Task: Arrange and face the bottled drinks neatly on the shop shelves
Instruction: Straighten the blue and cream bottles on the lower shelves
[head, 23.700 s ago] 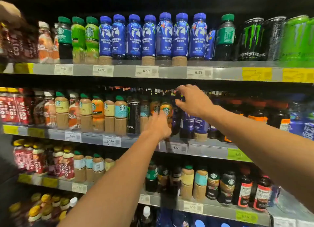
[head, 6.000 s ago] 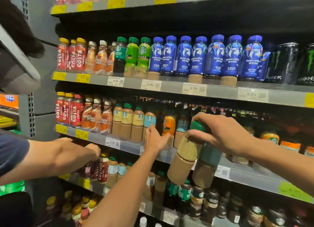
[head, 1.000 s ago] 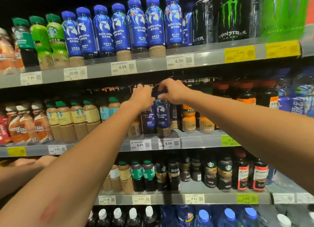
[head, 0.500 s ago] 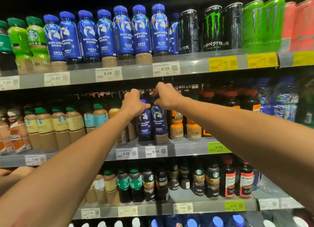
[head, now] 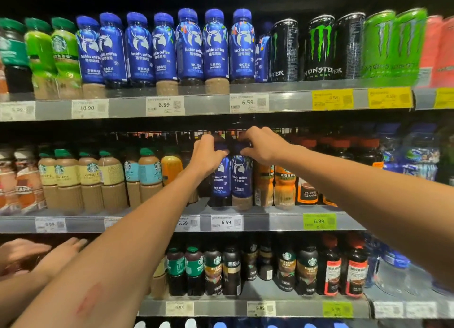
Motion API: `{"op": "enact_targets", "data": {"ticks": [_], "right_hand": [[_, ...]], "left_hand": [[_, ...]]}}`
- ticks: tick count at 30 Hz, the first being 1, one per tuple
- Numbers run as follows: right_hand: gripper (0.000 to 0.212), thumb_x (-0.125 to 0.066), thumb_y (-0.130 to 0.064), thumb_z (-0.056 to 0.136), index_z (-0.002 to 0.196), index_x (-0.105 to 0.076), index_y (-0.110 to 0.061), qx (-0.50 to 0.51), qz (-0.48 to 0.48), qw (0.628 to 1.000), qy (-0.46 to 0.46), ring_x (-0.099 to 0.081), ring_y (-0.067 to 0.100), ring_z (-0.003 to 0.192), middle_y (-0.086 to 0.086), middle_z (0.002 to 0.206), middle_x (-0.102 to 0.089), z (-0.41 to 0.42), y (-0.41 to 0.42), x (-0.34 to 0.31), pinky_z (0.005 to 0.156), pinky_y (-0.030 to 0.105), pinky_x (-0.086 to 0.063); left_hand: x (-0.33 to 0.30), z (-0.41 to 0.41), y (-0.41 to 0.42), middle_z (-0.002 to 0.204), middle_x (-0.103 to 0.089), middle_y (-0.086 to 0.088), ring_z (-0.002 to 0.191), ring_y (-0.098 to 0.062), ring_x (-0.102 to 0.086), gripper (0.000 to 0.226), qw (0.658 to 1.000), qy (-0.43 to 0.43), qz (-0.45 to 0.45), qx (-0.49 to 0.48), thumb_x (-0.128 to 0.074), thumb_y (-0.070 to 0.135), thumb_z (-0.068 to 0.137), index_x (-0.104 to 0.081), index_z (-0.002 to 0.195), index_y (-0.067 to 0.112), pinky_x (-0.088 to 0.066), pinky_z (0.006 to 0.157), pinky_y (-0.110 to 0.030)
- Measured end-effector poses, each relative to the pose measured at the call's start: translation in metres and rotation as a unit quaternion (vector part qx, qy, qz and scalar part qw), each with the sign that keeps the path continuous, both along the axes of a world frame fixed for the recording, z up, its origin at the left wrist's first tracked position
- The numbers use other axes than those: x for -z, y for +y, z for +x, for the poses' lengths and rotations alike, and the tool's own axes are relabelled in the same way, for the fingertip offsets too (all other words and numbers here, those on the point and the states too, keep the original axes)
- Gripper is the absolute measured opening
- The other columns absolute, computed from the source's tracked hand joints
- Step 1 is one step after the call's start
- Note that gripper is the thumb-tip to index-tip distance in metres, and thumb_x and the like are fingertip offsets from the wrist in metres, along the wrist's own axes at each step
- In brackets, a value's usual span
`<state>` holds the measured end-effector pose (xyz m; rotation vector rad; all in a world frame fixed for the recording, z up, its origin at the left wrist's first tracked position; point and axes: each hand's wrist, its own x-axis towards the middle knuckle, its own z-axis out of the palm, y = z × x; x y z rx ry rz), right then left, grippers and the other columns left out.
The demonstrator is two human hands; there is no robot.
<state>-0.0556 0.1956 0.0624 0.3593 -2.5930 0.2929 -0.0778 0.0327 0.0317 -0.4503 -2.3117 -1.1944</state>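
Two blue luckin coffee bottles stand upright side by side at the front of the middle shelf (head: 270,221). My left hand (head: 207,155) is closed around the neck of the left blue bottle (head: 221,180). My right hand (head: 264,144) grips the cap of the right blue bottle (head: 242,178). Both labels face outward. A row of the same blue bottles (head: 189,47) lines the top shelf. Tan Starbucks bottles (head: 91,180) stand to the left on the middle shelf, orange bottles (head: 283,185) to the right.
Monster cans (head: 319,50) fill the top shelf's right side. Dark Starbucks bottles (head: 286,268) line the lower shelf. Another person's hands (head: 59,254) reach into the lower shelf at the left. Price tags (head: 226,222) run along the shelf edges.
Both hands stay on the two blue bottles; the bottles stand slightly closer together and straighter. The view has shifted a little, and another person's hands now show at lower left.
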Motion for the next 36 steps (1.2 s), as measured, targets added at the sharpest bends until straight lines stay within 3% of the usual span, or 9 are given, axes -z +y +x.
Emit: {"op": "enact_targets", "data": {"ticks": [3, 7, 10, 12, 17, 21, 26, 31, 36], "right_hand": [[0.035, -0.054, -0.02, 0.095, 0.131, -0.057, -0.02, -0.012, 0.024, 0.999, -0.021, -0.059, 0.029, 0.114, 0.008, 0.124, -0.064, 0.003, 0.003, -0.001, 0.095, 0.048, -0.05], [0.048, -0.05, -0.006, 0.093, 0.139, -0.051, -0.021, -0.021, 0.049, 0.998, -0.025, -0.055, 0.031, 0.122, 0.011, 0.134, -0.058, 0.022, -0.002, -0.003, 0.097, 0.047, -0.05], [0.046, -0.057, -0.014, 0.092, 0.138, -0.052, -0.019, -0.021, 0.08, 0.996, -0.037, -0.052, 0.029, 0.123, 0.01, 0.134, -0.057, 0.042, -0.004, -0.001, 0.098, 0.044, -0.048], [0.05, -0.063, -0.024, 0.091, 0.139, -0.05, -0.021, -0.021, 0.128, 0.989, -0.067, -0.05, 0.029, 0.124, 0.01, 0.134, -0.053, 0.057, -0.003, 0.004, 0.101, 0.045, -0.044], [0.048, -0.056, -0.019, 0.09, 0.137, -0.051, -0.011, -0.002, 0.134, 0.988, -0.073, -0.045, 0.034, 0.13, 0.017, 0.139, -0.051, 0.091, 0.008, 0.007, 0.106, 0.045, -0.039], [0.053, -0.055, -0.015, 0.089, 0.141, -0.045, -0.012, 0.029, 0.126, 0.988, -0.086, -0.041, 0.035, 0.132, 0.019, 0.142, -0.044, 0.118, 0.019, 0.023, 0.107, 0.043, -0.038], [0.066, -0.056, -0.006, 0.085, 0.148, -0.038, -0.017, 0.062, 0.133, 0.982, -0.119, -0.042, 0.035, 0.132, 0.015, 0.144, -0.039, 0.157, 0.056, 0.048, 0.105, 0.047, -0.042], [0.057, -0.057, -0.021, 0.09, 0.145, -0.042, -0.021, 0.093, 0.121, 0.983, -0.104, -0.046, 0.037, 0.126, 0.017, 0.141, -0.041, 0.197, 0.093, 0.036, 0.103, 0.047, -0.042], [0.055, -0.055, -0.029, 0.094, 0.145, -0.043, -0.018, 0.107, 0.09, 0.986, -0.091, -0.041, 0.037, 0.131, 0.019, 0.141, -0.041, 0.228, 0.108, 0.04, 0.106, 0.042, -0.036]], "left_hand": [[0.001, -0.001, -0.004, 0.11, -0.067, -0.008, 0.101, -0.022, -0.064, 0.034, 1.0, -0.019, 0.019, 0.002, -0.069, 0.02, 0.088, -0.059, 0.118, 0.008, -0.054, 0.085, -0.037], [0.002, 0.009, -0.008, 0.113, -0.064, -0.006, 0.103, -0.02, -0.061, 0.045, 0.999, -0.023, -0.036, 0.004, -0.074, 0.026, 0.083, -0.057, 0.121, 0.009, -0.052, 0.084, -0.035], [-0.001, 0.025, -0.006, 0.118, -0.058, -0.008, 0.106, -0.021, -0.056, 0.045, 0.996, -0.035, -0.077, 0.001, -0.07, 0.024, 0.087, -0.052, 0.124, 0.007, -0.046, 0.083, -0.033], [0.0, 0.038, -0.005, 0.13, -0.055, -0.012, 0.116, -0.026, -0.054, 0.05, 0.993, -0.049, -0.103, -0.001, -0.063, 0.023, 0.091, -0.046, 0.134, 0.006, -0.046, 0.091, -0.035], [-0.011, 0.073, -0.011, 0.159, -0.02, -0.018, 0.143, -0.037, -0.025, 0.077, 0.983, -0.048, -0.173, -0.046, -0.061, 0.025, 0.092, -0.017, 0.153, 0.009, -0.028, 0.116, -0.046], [-0.017, 0.099, -0.019, 0.125, -0.057, -0.018, 0.109, -0.036, -0.058, 0.051, 0.978, -0.068, -0.19, -0.048, -0.065, 0.035, 0.078, -0.055, 0.118, 0.006, -0.052, 0.092, -0.051], [0.002, 0.134, -0.012, 0.129, -0.053, -0.015, 0.114, -0.031, -0.055, 0.053, 0.964, -0.075, -0.244, -0.074, -0.068, 0.027, 0.088, -0.048, 0.132, 0.004, -0.045, 0.085, -0.036], [-0.012, 0.166, -0.007, 0.127, -0.057, -0.021, 0.112, -0.035, -0.057, 0.052, 0.962, -0.061, -0.26, -0.059, -0.067, 0.025, 0.087, -0.05, 0.13, 0.001, -0.049, 0.093, -0.045], [-0.018, 0.211, 0.015, 0.128, -0.056, -0.021, 0.114, -0.034, -0.057, 0.048, 0.958, -0.024, -0.284, -0.02, -0.064, 0.022, 0.09, -0.051, 0.131, 0.002, -0.05, 0.092, -0.043]]}}
